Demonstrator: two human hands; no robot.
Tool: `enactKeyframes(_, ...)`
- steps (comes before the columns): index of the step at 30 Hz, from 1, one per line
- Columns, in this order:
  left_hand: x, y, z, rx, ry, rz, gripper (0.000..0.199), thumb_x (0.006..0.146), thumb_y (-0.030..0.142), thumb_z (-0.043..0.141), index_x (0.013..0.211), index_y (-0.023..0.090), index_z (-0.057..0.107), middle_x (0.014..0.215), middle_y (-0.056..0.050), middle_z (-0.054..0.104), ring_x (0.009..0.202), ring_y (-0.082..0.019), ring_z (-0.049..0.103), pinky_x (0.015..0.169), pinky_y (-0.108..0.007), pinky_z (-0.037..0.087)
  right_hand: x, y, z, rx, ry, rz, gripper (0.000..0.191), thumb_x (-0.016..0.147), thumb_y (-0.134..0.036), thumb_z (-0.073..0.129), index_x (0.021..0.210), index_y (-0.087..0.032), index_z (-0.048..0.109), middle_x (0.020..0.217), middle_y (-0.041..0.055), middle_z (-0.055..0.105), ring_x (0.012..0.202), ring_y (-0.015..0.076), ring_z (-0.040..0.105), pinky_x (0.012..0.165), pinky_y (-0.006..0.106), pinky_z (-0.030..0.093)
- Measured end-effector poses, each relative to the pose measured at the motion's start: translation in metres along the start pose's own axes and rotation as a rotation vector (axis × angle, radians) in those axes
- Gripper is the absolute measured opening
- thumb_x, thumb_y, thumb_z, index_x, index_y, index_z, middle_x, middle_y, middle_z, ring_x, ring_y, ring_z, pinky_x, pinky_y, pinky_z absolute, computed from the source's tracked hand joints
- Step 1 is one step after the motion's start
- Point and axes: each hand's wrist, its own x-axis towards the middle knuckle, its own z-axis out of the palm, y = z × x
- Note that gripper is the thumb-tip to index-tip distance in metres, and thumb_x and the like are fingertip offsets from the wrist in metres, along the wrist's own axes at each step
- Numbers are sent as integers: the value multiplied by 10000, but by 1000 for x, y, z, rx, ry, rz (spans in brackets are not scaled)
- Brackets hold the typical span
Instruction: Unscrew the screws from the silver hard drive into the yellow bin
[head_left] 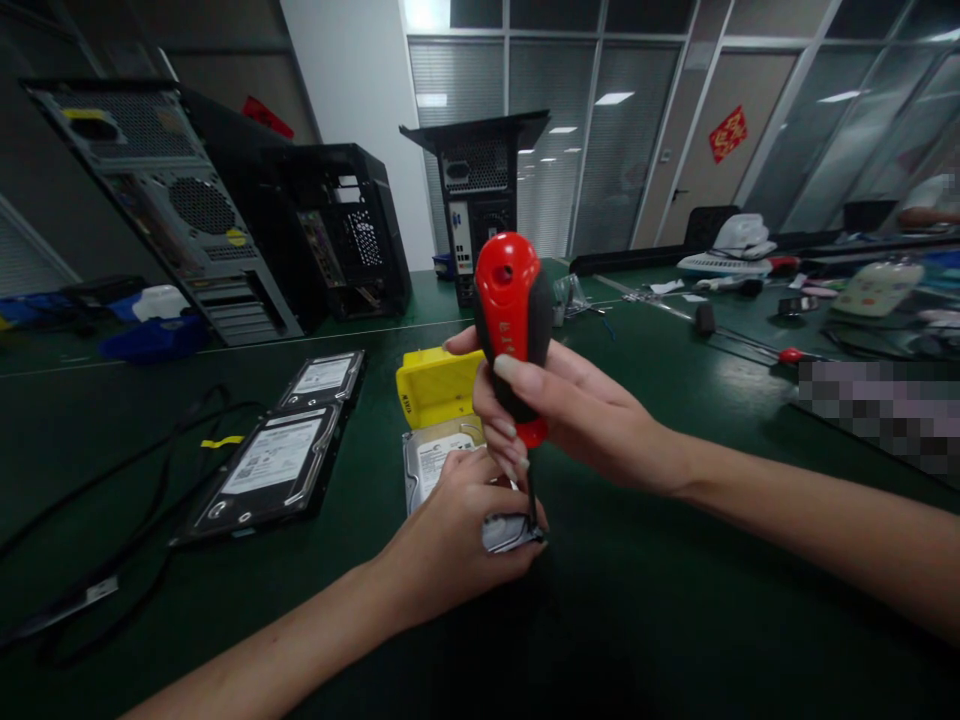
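My right hand [592, 400] is wrapped round the red and black handle of a screwdriver [513, 310], held upright. The shaft points down to the near right corner of a hard drive [439, 462] on the table. Over that drive lies my left hand [465, 520], its fingers curled round the near end and gripping it beside the screwdriver's tip. The tip itself and any screw under it are too small to make out. Just behind the drive stands a yellow plastic box [435, 385], partly hidden by my right hand.
Two more hard drives [274, 460] lie to the left, near black cables [150, 490]. Computer cases [217, 210] stand at the back of the green table [675, 620]. Tools and clutter, including a long red-handled tool [791, 355], are on the right. A person's arm [930, 212] shows at the far right.
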Motion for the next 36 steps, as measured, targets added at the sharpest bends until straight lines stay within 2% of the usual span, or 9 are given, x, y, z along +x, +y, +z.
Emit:
enactKeyframes(5,0,1,0,-10,-2,0,87,752,187,699,832,219,712,983,-39,637,1004,-232,553,892,-390,409,2,7,-3,10,7,-85,187,902,-248,562,1053,-180,474,709,-49,484,605,58,475,565,182,432)
enactKeyframes(8,0,1,0,-10,10,15,104,750,183,699,848,214,715,982,-43,640,997,-232,557,887,-388,420,2,5,-3,-4,16,-65,167,887,-172,563,1008,-179,448,686,-55,507,570,55,496,542,180,435)
enactKeyframes(11,0,0,0,-10,22,26,124,750,178,699,870,208,716,966,-43,650,970,-225,571,897,-395,423,1,1,0,-43,49,-37,226,876,-126,561,1035,-195,417,639,-73,496,522,53,488,510,176,419)
enactKeyframes(15,-1,-1,1,-15,33,29,128,744,187,703,867,219,719,959,-36,661,952,-221,579,914,-406,421,0,1,2,-76,65,-50,243,881,-198,582,1045,-211,402,612,-85,451,502,52,450,489,175,393)
enactKeyframes(20,0,-2,1,-16,7,25,127,752,200,699,876,214,723,964,-50,651,977,-228,579,877,-376,444,-1,5,3,-50,34,-68,173,928,-300,484,1054,-204,416,708,-50,427,568,69,427,530,208,401)
enactKeyframes(27,1,-2,-2,-16,14,66,113,753,193,702,862,221,718,960,-23,659,951,-208,585,861,-341,444,-2,9,1,-84,82,-90,226,925,-293,512,1108,-215,405,722,-51,441,585,65,431,538,196,396)
enactKeyframes(32,3,-1,-4,-9,12,98,113,753,176,700,860,207,720,946,-24,659,920,-195,589,853,-330,450,-1,11,-2,-118,98,-144,220,906,-245,545,1071,-223,402,709,-56,473,583,69,476,541,196,433)
enactKeyframes(36,3,-1,-5,-1,13,96,117,744,180,711,854,218,722,955,-23,655,933,-194,589,877,-332,449,1,10,-1,-95,117,-126,224,894,-216,545,1052,-232,388,741,-52,501,574,63,481,534,191,446)
